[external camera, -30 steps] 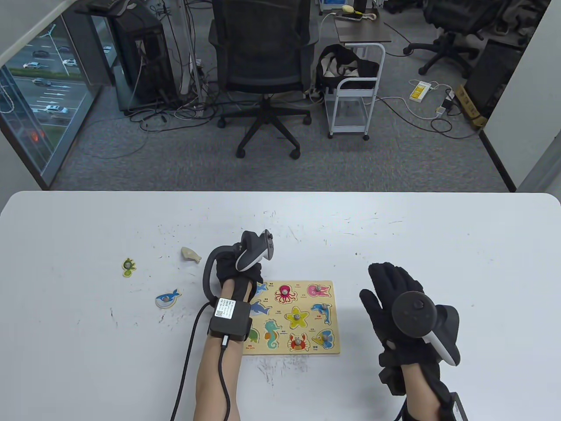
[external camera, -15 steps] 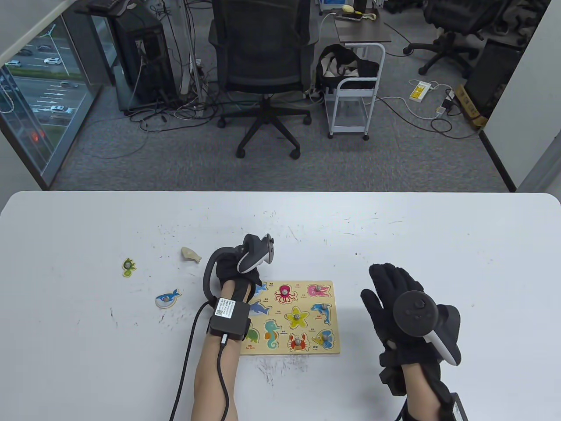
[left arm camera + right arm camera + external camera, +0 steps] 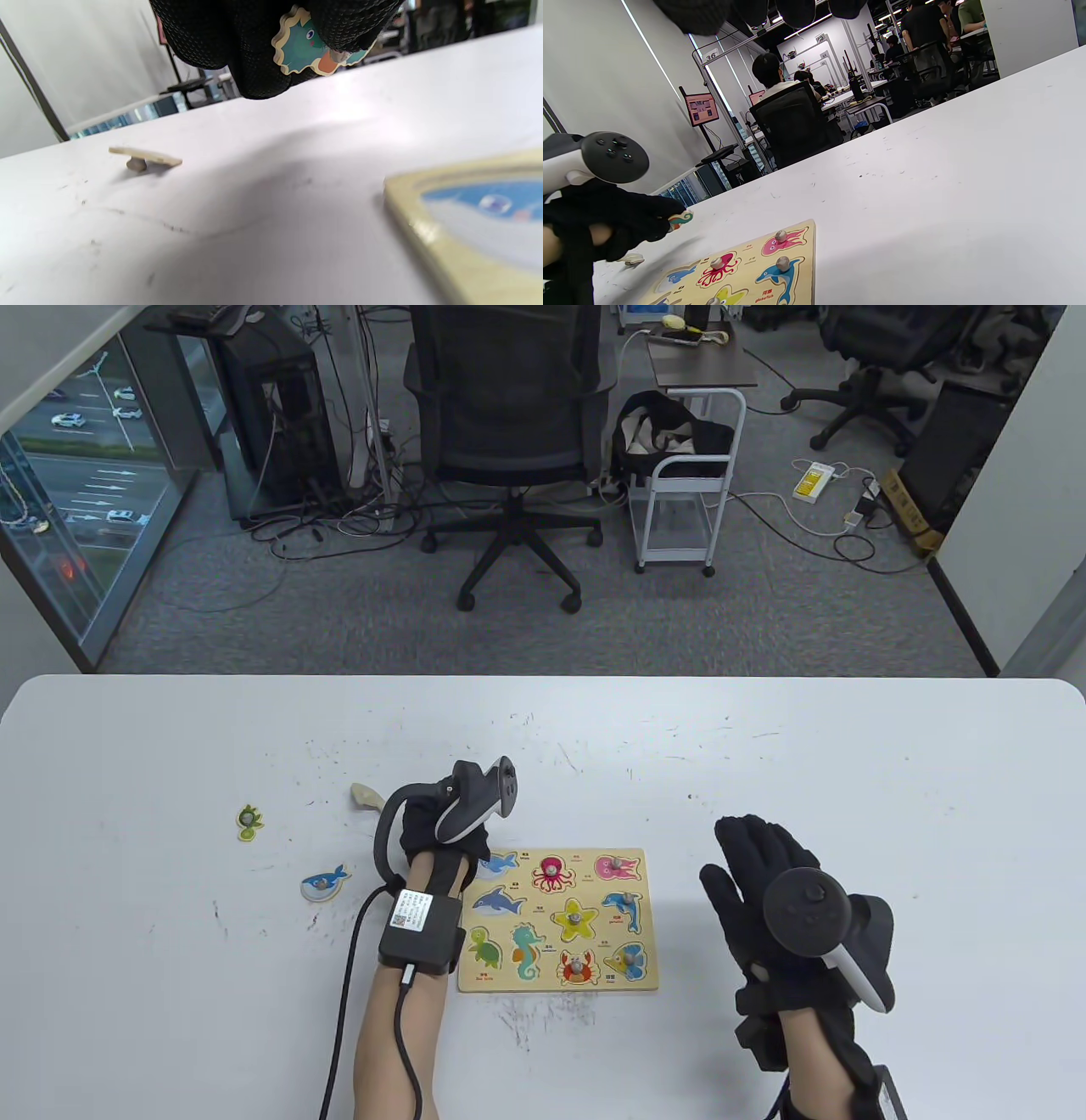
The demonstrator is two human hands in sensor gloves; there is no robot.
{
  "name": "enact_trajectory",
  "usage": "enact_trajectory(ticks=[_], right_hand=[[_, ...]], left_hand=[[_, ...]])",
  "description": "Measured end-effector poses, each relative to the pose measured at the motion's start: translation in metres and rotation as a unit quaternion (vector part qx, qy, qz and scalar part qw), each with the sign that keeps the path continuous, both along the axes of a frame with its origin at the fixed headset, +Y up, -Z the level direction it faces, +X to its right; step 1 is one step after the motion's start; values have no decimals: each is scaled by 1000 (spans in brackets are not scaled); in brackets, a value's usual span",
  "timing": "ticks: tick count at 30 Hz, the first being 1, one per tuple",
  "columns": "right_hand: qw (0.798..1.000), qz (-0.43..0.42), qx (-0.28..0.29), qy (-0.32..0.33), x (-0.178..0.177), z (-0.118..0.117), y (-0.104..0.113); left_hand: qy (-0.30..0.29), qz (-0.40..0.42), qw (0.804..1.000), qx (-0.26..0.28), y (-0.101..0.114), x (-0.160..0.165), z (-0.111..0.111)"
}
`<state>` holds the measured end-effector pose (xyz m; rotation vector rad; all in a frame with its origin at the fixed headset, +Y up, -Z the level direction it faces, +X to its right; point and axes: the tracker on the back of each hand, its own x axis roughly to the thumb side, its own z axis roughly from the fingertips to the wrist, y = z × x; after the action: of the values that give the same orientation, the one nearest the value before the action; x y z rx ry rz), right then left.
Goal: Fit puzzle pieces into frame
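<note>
The wooden puzzle frame lies flat on the white table, with several animal pieces seated in it; it also shows in the right wrist view and the left wrist view. My left hand is just off the frame's far left corner, above the table. In the left wrist view my left hand pinches a teal and orange piece. My right hand is open with fingers spread, to the right of the frame, holding nothing.
Three loose pieces lie left of the frame: a beige face-down piece, a green turtle piece and a blue whale piece. The table's far edge faces an office chair.
My left hand has moved left and slightly away from the frame, uncovering the frame's left column. My right hand has stayed put.
</note>
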<state>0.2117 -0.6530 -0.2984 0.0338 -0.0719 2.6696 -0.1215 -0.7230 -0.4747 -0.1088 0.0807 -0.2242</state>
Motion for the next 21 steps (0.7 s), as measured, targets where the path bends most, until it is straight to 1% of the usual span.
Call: enact_trajectory(ticks=[4,6,9,11,13,16,19,21], right_hand=[[1000,-1,5,5,-1,0,-1],[1000,-6,13,10,-2,0,-2],[1000,3,17,18,-7,1,-1],[999,12,18,27,-11,1,-1],[999,20,13,40,-16,1,-2],[998,16,4,67,-25,1,-4],[994,-4,-4,105,-34,2,-5],[991,-21,-6,129,-39,3,-5]], left_hand=[[-32,36,998,30,31,-3,22],[-42,54,997,38,42,-4,31],[-64,107,991,58,57,-7,51],[-76,144,985,58,66,-8,65],[-88,194,976,53,71,-9,77],[-119,272,954,50,79,-6,96],[-151,307,938,62,84,0,117],[-168,330,926,68,84,5,129]])
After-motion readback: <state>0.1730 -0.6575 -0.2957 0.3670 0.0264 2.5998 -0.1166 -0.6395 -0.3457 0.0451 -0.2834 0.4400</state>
